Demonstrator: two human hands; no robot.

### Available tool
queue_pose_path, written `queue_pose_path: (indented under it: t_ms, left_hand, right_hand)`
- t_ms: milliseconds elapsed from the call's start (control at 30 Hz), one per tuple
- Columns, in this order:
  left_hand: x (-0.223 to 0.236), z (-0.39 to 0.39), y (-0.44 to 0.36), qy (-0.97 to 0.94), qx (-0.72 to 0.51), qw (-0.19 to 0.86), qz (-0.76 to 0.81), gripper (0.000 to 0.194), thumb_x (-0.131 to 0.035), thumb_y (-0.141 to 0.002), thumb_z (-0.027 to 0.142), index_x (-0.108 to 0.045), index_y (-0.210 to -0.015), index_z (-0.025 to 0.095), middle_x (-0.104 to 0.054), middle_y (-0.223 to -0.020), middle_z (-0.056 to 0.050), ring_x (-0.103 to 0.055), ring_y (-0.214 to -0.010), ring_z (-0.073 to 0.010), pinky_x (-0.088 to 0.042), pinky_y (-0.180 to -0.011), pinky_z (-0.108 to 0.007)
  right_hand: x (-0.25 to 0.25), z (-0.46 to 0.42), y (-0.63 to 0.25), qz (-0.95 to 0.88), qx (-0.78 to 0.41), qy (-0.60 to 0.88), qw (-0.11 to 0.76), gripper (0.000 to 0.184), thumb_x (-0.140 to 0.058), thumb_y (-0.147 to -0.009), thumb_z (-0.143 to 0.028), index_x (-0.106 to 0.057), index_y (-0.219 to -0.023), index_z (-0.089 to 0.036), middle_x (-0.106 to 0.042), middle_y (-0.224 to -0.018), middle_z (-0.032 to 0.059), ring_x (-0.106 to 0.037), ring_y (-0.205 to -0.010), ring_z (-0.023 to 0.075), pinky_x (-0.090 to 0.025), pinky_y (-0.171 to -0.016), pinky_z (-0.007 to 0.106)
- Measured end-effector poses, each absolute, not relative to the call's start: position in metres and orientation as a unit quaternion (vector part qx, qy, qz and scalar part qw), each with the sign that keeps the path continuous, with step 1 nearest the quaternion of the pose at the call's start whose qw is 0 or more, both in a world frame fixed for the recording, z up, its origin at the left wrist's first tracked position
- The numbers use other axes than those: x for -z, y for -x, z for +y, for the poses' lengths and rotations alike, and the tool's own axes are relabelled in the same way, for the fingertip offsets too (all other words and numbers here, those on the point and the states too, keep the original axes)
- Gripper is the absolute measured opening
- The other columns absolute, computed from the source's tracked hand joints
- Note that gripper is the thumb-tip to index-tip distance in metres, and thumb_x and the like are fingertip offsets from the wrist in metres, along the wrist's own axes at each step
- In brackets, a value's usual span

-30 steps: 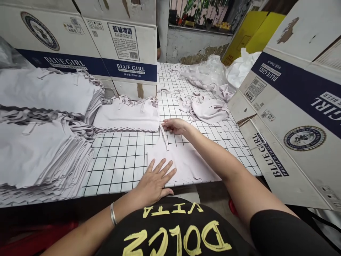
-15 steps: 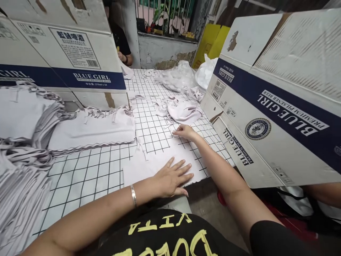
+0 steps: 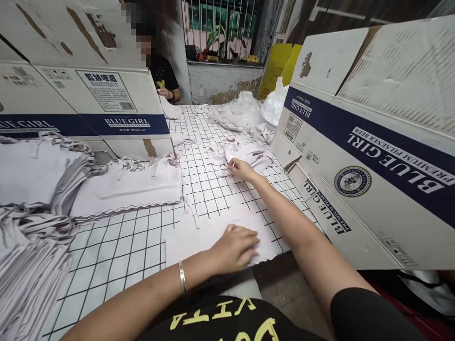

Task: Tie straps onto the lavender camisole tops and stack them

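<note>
"Pale pink cloth (image 3: 199, 241), where does it lie?"

"Flat on the checked table (image 3: 142, 246), at the near edge, with a thin strap (image 3: 191, 208) at its upper left."

"And the left hand (image 3: 235, 248)?"

"On the cloth, its fingers half curled and blurred. I can't tell if they pinch any of it."

"The right hand (image 3: 241, 170)?"

"Reaching farther in, thumb and fingertips drawn close together, right by the loose cloth scraps (image 3: 261, 158). Whether something thin is caught between them, I can't tell."

"What's around?"

"A neat cloth stack (image 3: 131, 189) to the left, in front of a beer carton (image 3: 124, 125); another carton (image 3: 377, 147) to the right; a clear plastic bag (image 3: 241, 111) beyond the scraps; and a person (image 3: 165, 76) in black at the far end."
</note>
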State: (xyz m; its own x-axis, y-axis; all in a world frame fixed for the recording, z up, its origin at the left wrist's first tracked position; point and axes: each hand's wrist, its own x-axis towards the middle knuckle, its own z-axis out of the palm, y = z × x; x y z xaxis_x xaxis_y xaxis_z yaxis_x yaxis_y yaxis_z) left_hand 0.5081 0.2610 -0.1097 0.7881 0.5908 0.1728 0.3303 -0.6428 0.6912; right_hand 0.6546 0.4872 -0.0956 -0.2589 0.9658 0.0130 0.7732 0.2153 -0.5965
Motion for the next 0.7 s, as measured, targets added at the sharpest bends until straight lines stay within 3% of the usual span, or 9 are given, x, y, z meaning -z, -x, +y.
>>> queue_pose_path:
  t_ms: [133,200,300,367,500,700]
  left_hand:
    - [0.092,0.259,-0.522,-0.823,-0.265,0.425,0.267,0.033,-0.046,-0.093,0.034,-0.068,-0.113,0.019,-0.069,-0.109,-0.013,-0.061,-0.104,-0.024,-0.043,-0.098,-0.041]
    - [0.088,0.259,-0.524,-0.744,-0.271,0.539,0.287,0.029,-0.053,-0.089,0.036,-0.07,-0.106,0.019,-0.07,-0.106,-0.012,-0.064,-0.098,-0.0223,-0.048,-0.091,-0.037]
    - [0.088,0.273,-0.516,-0.506,-0.281,0.731,0.362,0.032,-0.059,-0.087,0.042,-0.07,-0.097,0.014,-0.071,-0.1,-0.013,-0.067,-0.083,-0.0183,-0.054,-0.078,-0.032]
    - [0.088,0.292,-0.505,-0.339,-0.318,0.799,0.381,0.04,-0.054,-0.09,0.047,-0.067,-0.097,0.01,-0.07,-0.102,-0.016,-0.068,-0.081,-0.0173,-0.055,-0.077,-0.031]
    - [0.086,0.329,-0.492,-0.166,-0.36,0.85,0.348,0.052,-0.038,-0.096,0.052,-0.063,-0.104,0.007,-0.064,-0.118,-0.022,-0.067,-0.099,-0.0244,-0.054,-0.088,-0.038]
    - [0.089,0.313,-0.517,-0.143,-0.304,0.901,0.275,0.052,-0.034,-0.097,0.049,-0.062,-0.103,0.006,-0.068,-0.104,-0.02,-0.068,-0.095,-0.0243,-0.052,-0.091,-0.043]
  right_hand:
    - [0.1,0.484,-0.65,-0.741,-0.252,0.586,0.21,0.012,-0.071,-0.067,-0.02,-0.066,-0.078,-0.021,-0.064,-0.069,0.0019,-0.057,-0.077,0.0204,-0.039,-0.07,0.029]
    - [0.095,0.486,-0.644,-0.726,-0.262,0.589,0.24,0.006,-0.066,-0.073,-0.023,-0.066,-0.078,-0.02,-0.065,-0.07,0.0037,-0.058,-0.077,0.0209,-0.04,-0.069,0.029]
    - [0.072,0.483,-0.642,-0.701,-0.291,0.58,0.295,0.021,-0.054,-0.085,-0.035,-0.064,-0.094,-0.019,-0.067,-0.075,0.0044,-0.06,-0.069,0.0175,-0.044,-0.063,0.028]
    - [0.05,0.468,-0.649,-0.675,-0.363,0.533,0.358,0.027,-0.055,-0.085,-0.042,-0.061,-0.099,-0.019,-0.07,-0.085,0.0055,-0.063,-0.069,0.0155,-0.048,-0.064,0.028]
    - [0.021,0.394,-0.675,-0.585,-0.554,0.398,0.439,0.031,-0.066,-0.079,-0.046,-0.064,-0.09,-0.018,-0.071,-0.092,0.0095,-0.067,-0.076,0.0179,-0.053,-0.07,0.032]
    - [0.045,0.287,-0.705,-0.516,-0.64,0.437,0.366,0.035,-0.076,-0.073,-0.039,-0.054,-0.096,-0.024,-0.07,-0.078,0.0024,-0.065,-0.069,0.0182,-0.051,-0.062,0.032]
